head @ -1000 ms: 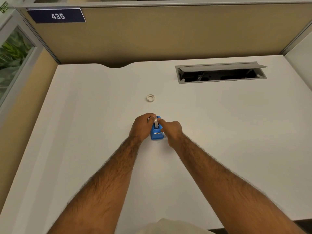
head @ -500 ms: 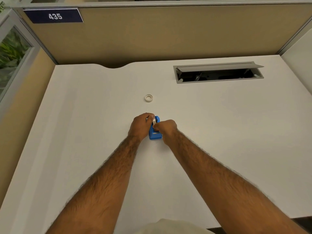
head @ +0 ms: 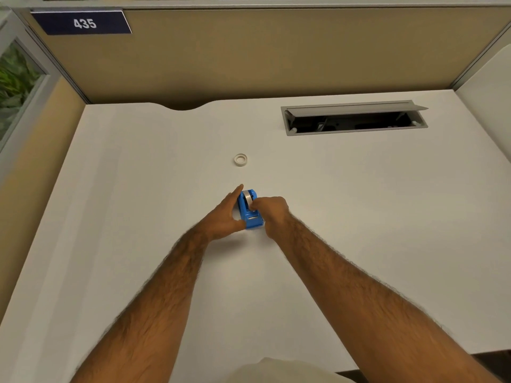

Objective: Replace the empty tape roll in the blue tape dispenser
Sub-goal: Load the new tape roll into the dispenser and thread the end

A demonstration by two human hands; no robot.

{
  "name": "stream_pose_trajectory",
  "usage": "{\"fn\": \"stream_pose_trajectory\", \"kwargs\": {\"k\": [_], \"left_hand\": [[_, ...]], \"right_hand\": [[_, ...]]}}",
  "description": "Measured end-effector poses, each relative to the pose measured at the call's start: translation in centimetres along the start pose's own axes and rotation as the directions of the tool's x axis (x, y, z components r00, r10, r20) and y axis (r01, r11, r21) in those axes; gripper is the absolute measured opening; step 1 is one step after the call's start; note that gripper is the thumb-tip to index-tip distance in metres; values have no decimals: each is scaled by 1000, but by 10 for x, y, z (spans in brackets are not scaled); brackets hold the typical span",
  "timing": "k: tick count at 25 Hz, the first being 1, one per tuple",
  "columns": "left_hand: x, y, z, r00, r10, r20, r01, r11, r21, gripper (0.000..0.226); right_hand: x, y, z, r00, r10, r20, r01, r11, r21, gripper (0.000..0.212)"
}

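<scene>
The blue tape dispenser (head: 253, 221) stands on the white desk (head: 138, 203) between my hands. A white tape roll (head: 248, 196) sits in its cradle. My left hand (head: 225, 217) lies flat against the dispenser's left side, fingers straight and pointing away from me, thumb by its front corner. My right hand (head: 272, 214) is curled at the dispenser's right side, its fingertips pinching at the roll just behind the cutter. A small empty white tape ring (head: 240, 159) lies flat on the desk beyond the dispenser, apart from both hands.
An open grey cable hatch (head: 354, 120) is set into the desk at the back right. Tan partition walls (head: 276, 56) close the back and left sides. A blue sign reading 435 (head: 83, 23) hangs at the top left.
The roll has gone from upright above the dispenser down into its cradle. My left hand has uncurled and now lies flat along the dispenser's side. My right hand's fingertips stay at the roll.
</scene>
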State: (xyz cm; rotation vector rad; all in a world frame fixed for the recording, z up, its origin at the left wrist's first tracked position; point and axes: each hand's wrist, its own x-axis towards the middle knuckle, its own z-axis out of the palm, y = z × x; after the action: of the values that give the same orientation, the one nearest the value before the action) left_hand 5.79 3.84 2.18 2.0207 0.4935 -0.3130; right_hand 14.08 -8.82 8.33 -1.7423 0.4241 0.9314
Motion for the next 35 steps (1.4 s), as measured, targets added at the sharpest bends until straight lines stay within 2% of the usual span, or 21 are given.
{"fn": "stream_pose_trajectory", "kwargs": {"k": [3,5,7,10,18,27,32,35], "left_hand": [[1,1,5,994,66,-84,-53,989,141,120],[1,1,10,973,125,-194,-84,974,211,109],[2,1,13,954,175,-244,-120,967,223,91],[2,3,11,954,184,-239,-125,963,240,83],[1,5,13,957,146,-251,-79,963,258,94],[0,7,14,955,144,-258,-74,962,263,91],[0,8,15,958,134,-255,-67,964,257,93],[0,7,15,962,116,-248,-51,966,254,99]], "right_hand": [[-2,1,-1,1000,-13,-2,13,1000,-16,25],[-4,1,-1,1000,-26,4,26,1000,-13,23],[-5,3,-1,1000,-29,-11,28,999,-34,24],[-6,7,1,999,-32,-39,29,996,-84,24],[-7,18,-1,997,-56,-61,51,995,-89,23],[-6,32,2,979,-149,-139,126,978,-166,6],[-11,42,1,970,-180,-163,167,982,-92,24],[-13,44,2,974,-150,-172,144,989,-44,23]]}}
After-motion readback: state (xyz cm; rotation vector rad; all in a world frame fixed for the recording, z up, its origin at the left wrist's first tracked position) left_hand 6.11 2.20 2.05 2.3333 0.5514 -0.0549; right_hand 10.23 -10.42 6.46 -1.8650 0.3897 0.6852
